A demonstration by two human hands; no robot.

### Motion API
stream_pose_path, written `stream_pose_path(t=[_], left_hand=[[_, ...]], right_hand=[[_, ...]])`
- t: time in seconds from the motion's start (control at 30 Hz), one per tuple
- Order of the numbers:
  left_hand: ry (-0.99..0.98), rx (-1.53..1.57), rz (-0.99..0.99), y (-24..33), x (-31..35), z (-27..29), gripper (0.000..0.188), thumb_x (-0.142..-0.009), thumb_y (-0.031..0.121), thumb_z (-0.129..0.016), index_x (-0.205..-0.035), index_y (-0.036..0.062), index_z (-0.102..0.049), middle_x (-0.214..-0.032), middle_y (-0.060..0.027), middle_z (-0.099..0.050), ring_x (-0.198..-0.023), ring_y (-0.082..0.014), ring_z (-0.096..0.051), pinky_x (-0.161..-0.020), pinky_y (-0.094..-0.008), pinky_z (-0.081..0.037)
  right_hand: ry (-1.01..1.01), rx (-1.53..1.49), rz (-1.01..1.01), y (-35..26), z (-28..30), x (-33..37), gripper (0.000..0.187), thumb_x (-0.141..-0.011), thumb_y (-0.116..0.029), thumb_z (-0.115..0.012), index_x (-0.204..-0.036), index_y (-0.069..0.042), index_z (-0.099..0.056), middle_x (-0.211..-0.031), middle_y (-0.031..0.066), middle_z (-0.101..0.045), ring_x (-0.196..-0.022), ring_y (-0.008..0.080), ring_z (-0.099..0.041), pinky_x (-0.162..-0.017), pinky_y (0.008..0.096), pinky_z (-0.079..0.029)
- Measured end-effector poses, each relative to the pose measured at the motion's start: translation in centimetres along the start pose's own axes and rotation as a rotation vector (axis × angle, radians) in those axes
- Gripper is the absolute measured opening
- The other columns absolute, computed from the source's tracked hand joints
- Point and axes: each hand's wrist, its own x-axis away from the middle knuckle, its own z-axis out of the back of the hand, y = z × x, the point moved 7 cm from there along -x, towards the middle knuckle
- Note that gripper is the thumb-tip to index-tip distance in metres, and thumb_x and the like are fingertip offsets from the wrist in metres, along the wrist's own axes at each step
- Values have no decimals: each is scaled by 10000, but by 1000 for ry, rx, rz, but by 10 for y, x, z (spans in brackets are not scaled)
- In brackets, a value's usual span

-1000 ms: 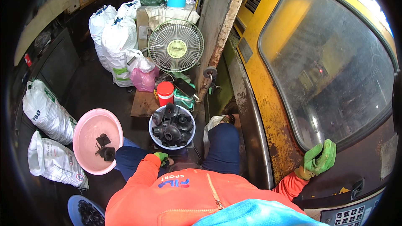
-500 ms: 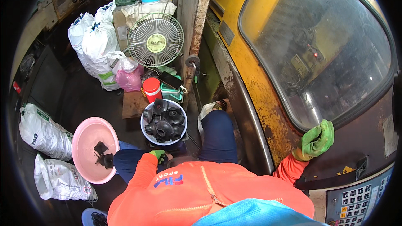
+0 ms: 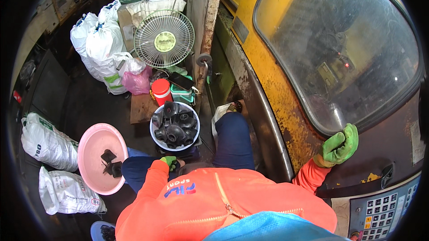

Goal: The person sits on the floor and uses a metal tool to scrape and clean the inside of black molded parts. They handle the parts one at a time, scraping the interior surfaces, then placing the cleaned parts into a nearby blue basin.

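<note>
My right hand [image 3: 338,146], in a green glove, is raised beside the brown lower part of the machine door [image 3: 308,145], below its window. Its fingers are bent and cupped, and no object shows in them. My left hand [image 3: 169,162], also gloved in green, lies low over my lap near my left thigh; its fingers are partly hidden. Closest to it is a white-blue basin [image 3: 196,142] heaped with black rubber-looking funnel-shaped parts [image 3: 175,127]. To the left, a pink basin [image 3: 96,145] holds a few black pieces [image 3: 111,165].
A button panel [image 3: 380,214] is at the lower right. Ahead stand a fan [image 3: 164,42], a red jug [image 3: 161,91], a phone [image 3: 181,81] and white sacks [image 3: 105,46]. More sacks [image 3: 47,140] and a blue basin [image 3: 97,230] lie left. A metal rail [image 3: 268,120] runs along the machine.
The view has shifted slightly. My right hand stays by the door, a little higher in the picture, and my left hand remains over my lap. The basins and their contents look the same.
</note>
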Motion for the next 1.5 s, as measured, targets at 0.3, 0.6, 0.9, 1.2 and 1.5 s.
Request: stream_pose_path(t=[0.3,0.6,0.9,1.2,1.5], left_hand=[[0,-22,-7,2,3,1,326,-917,362,-533,-793,70,-609,-646,-75,-588,-495,-213,-510,-475,-362,-423],[-5,-43,-22,2,5,-1,325,-917,358,-531,-794,68,-612,-650,-77,-591,-496,-213,-511,-481,-364,-425],[-25,-90,-44,9,4,-3,325,-917,354,-529,-794,65,-614,-653,-78,-593,-496,-214,-511,-486,-365,-426],[-101,-256,-162,28,4,-17,324,-916,350,-526,-794,63,-617,-656,-80,-595,-497,-214,-511,-492,-367,-427],[-48,-282,-144,39,14,-17,291,-914,336,-532,-836,74,-632,-705,-50,-603,-556,-182,-527,-520,-328,-428]], right_hand=[[34,-3,-61,3,2,8,206,-921,-41,-501,-1082,47,-592,-1046,171,-647,-947,316,-629,-863,385,-501],[29,50,-22,3,2,5,194,-931,-77,-503,-1046,53,-592,-991,175,-632,-871,305,-624,-782,378,-512],[38,21,-63,4,0,6,196,-910,-37,-507,-1042,63,-611,-1015,181,-654,-905,312,-638,-842,378,-507],[257,-77,-264,4,-6,4,272,-900,-42,-418,-1055,108,-583,-950,193,-655,-822,251,-629,-738,311,-509],[-709,-1125,-818,-136,-287,123,274,-847,-175,-631,-1072,-19,-646,-1004,145,-676,-979,261,-633,-862,342,-480]])
